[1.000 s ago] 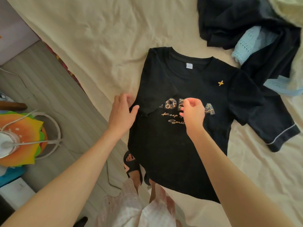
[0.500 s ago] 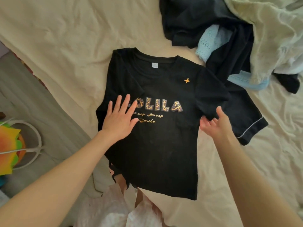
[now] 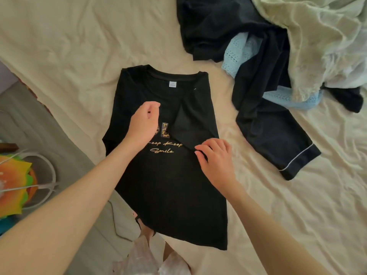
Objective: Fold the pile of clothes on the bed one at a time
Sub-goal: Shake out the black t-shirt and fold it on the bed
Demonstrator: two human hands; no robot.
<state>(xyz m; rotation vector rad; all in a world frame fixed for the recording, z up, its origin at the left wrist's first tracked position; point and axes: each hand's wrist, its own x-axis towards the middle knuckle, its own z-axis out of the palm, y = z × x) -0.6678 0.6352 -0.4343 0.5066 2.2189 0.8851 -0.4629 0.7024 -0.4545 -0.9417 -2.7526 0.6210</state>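
A black t-shirt (image 3: 168, 185) with gold lettering lies flat, front up, on the cream bed sheet (image 3: 79, 46), its hem hanging over the bed's near edge. Its right side and sleeve are folded inward over the chest and cover part of the print. My right hand (image 3: 215, 161) pinches the lower edge of that folded flap with curled fingertips. Resting on the shirt's chest left of the flap, my left hand (image 3: 144, 124) has loosely curled fingers and holds nothing.
The unfolded pile (image 3: 248, 36) lies at the upper right: dark garments, a light blue eyelet piece (image 3: 238, 52) and pale green fabric (image 3: 317, 36). A dark trouser leg with white piping (image 3: 278, 145) reaches toward the shirt. The floor and a colourful object (image 3: 14, 185) are on the left.
The shirt's right side and sleeve have been folded over the chest, hiding most of the letters. My right hand moved inward with the flap; my left hand lifted from flat to curled.
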